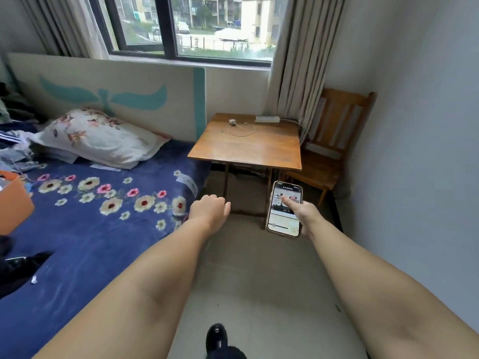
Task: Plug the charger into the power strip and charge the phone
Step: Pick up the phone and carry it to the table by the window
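A phone (pixel 281 218) with a lit screen is held upright in my right hand (pixel 303 213), the thumb resting on the screen. My left hand (pixel 208 209) hovers beside it with fingers curled in, holding nothing. Further off, on a small wooden table (pixel 246 149), lie a white charger plug (pixel 232 122) with its thin cable (pixel 242 130) coiled in a loop, and a white power strip (pixel 267 119) at the back right. Both hands are well short of the table.
A bed (pixel 90 229) with a blue flowered cover and a pillow (pixel 98 137) fills the left. A wooden chair (pixel 329 149) stands right of the table against the wall. A curtain (pixel 303 60) hangs behind the table. My dark shoe (pixel 216 338) is on the grey floor.
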Tool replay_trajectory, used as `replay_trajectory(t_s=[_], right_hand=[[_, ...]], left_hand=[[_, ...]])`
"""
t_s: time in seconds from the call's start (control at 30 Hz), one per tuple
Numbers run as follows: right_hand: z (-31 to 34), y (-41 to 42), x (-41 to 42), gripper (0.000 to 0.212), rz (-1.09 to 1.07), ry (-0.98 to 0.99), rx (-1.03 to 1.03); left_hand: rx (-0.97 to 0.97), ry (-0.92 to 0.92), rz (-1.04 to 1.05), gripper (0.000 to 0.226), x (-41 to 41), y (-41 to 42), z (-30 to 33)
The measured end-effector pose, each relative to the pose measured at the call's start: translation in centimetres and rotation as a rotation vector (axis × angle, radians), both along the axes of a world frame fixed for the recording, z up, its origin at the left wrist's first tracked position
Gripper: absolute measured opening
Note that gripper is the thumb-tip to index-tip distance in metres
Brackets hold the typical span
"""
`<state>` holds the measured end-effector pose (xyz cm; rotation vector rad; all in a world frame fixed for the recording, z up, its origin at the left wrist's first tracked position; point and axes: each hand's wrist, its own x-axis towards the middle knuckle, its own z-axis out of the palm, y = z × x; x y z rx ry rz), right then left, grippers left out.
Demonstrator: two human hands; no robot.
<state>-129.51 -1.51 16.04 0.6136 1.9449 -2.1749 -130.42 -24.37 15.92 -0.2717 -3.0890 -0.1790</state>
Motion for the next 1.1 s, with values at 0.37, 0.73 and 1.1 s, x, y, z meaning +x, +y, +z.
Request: replay_trajectory(t_s=[0.37,0.73,1.1], right_hand=[[1.7,-0.8,-26.4,0.033,-0.002,-0.047,-0.103],[0.1,1.7,-48.6,0.045,-0.007,-0.066,-0.129],[-1.1,6.5,-69.3,0.031,0.021,-0.148,-0.091]], left_hand=[[0.04,0.052,-0.071,0.041,-27.9,-0.6,2.6],[0.022,0.005,-0.039,0.041,-49.1,2.1,0.5],[0.037,-0.049,0.001,0.04,-68.1,7.4,-2.2]])
